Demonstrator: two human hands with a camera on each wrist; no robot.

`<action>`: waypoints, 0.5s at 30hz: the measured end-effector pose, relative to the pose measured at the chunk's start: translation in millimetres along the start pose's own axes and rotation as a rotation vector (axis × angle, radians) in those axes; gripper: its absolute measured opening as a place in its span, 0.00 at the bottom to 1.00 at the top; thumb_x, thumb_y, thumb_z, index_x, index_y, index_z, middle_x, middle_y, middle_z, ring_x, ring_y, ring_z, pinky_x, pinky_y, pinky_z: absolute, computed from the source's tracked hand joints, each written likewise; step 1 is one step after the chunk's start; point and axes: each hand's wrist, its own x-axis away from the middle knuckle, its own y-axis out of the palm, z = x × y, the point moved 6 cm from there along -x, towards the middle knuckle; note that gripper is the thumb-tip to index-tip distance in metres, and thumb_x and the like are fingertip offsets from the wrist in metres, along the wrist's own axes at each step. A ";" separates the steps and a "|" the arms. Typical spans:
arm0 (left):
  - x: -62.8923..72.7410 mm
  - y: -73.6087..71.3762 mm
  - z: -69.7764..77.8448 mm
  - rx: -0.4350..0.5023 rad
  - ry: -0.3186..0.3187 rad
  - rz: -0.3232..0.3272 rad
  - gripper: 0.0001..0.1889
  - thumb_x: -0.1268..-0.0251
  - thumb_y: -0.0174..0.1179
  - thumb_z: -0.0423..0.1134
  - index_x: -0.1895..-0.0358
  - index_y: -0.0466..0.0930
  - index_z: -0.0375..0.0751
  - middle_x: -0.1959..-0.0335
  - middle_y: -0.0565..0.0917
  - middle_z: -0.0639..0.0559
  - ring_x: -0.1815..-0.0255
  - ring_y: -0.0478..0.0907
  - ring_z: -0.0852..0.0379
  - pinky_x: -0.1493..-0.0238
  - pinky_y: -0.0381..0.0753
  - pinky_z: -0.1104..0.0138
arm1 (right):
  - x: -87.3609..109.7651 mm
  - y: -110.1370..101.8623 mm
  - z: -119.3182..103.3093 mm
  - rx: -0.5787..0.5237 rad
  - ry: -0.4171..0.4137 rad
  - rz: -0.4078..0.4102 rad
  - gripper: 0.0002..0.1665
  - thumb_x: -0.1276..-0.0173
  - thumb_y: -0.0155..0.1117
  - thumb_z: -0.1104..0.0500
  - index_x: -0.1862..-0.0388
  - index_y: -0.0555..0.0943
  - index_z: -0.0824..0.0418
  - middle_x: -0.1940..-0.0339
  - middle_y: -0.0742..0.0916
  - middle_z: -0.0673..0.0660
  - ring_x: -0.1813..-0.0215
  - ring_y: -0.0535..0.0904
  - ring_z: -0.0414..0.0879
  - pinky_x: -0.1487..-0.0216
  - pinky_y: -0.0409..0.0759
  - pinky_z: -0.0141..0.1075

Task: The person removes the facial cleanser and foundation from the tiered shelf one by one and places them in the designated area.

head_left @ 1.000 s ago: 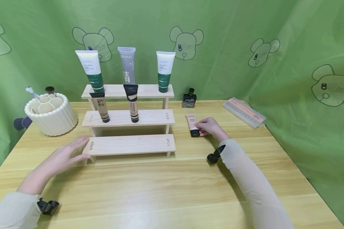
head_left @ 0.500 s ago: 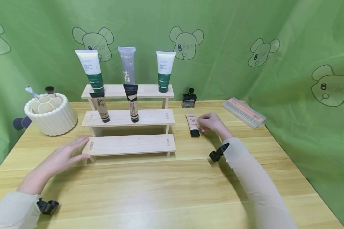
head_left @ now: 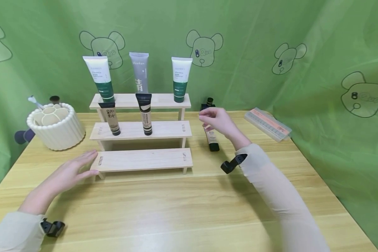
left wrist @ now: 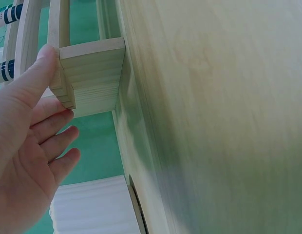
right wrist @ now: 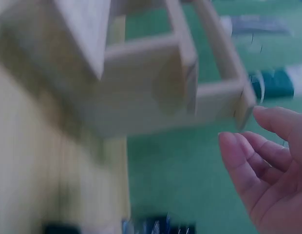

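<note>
"Largest first?"
"Table (head_left: 163, 213): wood. Stand (head_left: 145, 159): three shelves, nearer the table's left edge than its right."
"Hands?"
"Left hand (head_left: 67, 173): fingers extended, touching the left end of the stand's bottom tier, not clenched. Right hand (head_left: 221, 122): released, fingers loosely bent, raised, past the stand's right edge."
"Smaller stock?"
"Cup (head_left: 58, 134): near the table's left edge. Case (head_left: 267, 124): flat, near its back right corner. Green-white tubes (head_left: 102, 78), two: upright at the top tier's ends; grey tube (head_left: 140, 71) between. Beige tubes (head_left: 112, 119), two: upright, middle tier. BB tube (head_left: 212, 140): flat on the table beyond the stand's right edge, part-hidden by the right hand. Bottle (head_left: 209, 101): near the table's back edge, likewise part-hidden."
"Step in hand?"
"Judged: setting out tubes; left seemingly steadying, right between grasps. Next move likely calls for a light pinch, neighbours undisturbed."
</note>
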 end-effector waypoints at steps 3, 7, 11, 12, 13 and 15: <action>-0.2 -0.6 0.1 0.000 -0.004 0.000 0.37 0.38 0.58 0.49 0.36 0.59 0.25 0.36 0.59 0.28 0.37 0.56 0.29 0.40 0.56 0.39 | -2.5 14.7 -17.7 -0.027 -0.063 -0.006 0.17 0.35 0.61 0.61 0.51 0.77 0.70 0.62 0.81 0.64 0.64 0.79 0.56 0.68 0.84 0.40; -0.6 -0.4 0.0 0.000 -0.003 -0.002 0.37 0.38 0.58 0.49 0.36 0.59 0.24 0.35 0.59 0.28 0.37 0.56 0.29 0.40 0.55 0.39 | -5.5 38.9 -35.4 -0.072 -0.121 -0.039 0.17 0.36 0.62 0.63 0.51 0.76 0.71 0.60 0.81 0.66 0.63 0.79 0.58 0.67 0.84 0.43; -0.6 -0.7 0.5 0.002 0.000 0.004 0.36 0.38 0.59 0.49 0.36 0.60 0.24 0.36 0.60 0.28 0.37 0.56 0.29 0.40 0.56 0.39 | -7.8 63.7 -45.5 -0.117 -0.137 -0.071 0.18 0.38 0.63 0.64 0.49 0.76 0.70 0.60 0.81 0.63 0.63 0.79 0.58 0.67 0.84 0.42; -0.5 -0.7 0.5 0.003 0.000 0.004 0.36 0.38 0.59 0.49 0.36 0.60 0.24 0.36 0.60 0.28 0.37 0.56 0.29 0.40 0.56 0.39 | -8.4 69.7 -47.4 -0.128 -0.138 -0.080 0.19 0.38 0.63 0.64 0.49 0.76 0.69 0.60 0.81 0.62 0.63 0.79 0.57 0.67 0.84 0.42; -0.4 -0.2 0.2 0.004 0.002 0.003 0.36 0.38 0.59 0.49 0.36 0.60 0.24 0.36 0.60 0.28 0.37 0.56 0.29 0.40 0.56 0.39 | -9.0 75.5 -49.2 -0.136 -0.141 -0.090 0.19 0.38 0.63 0.64 0.49 0.76 0.69 0.60 0.81 0.62 0.63 0.79 0.57 0.67 0.84 0.42; -0.5 0.2 -0.2 0.003 0.002 0.002 0.37 0.39 0.59 0.49 0.36 0.60 0.24 0.36 0.60 0.28 0.37 0.56 0.29 0.40 0.56 0.40 | -10.2 86.4 -52.2 -0.157 -0.145 -0.104 0.20 0.38 0.64 0.64 0.48 0.75 0.68 0.59 0.81 0.61 0.63 0.80 0.56 0.67 0.84 0.41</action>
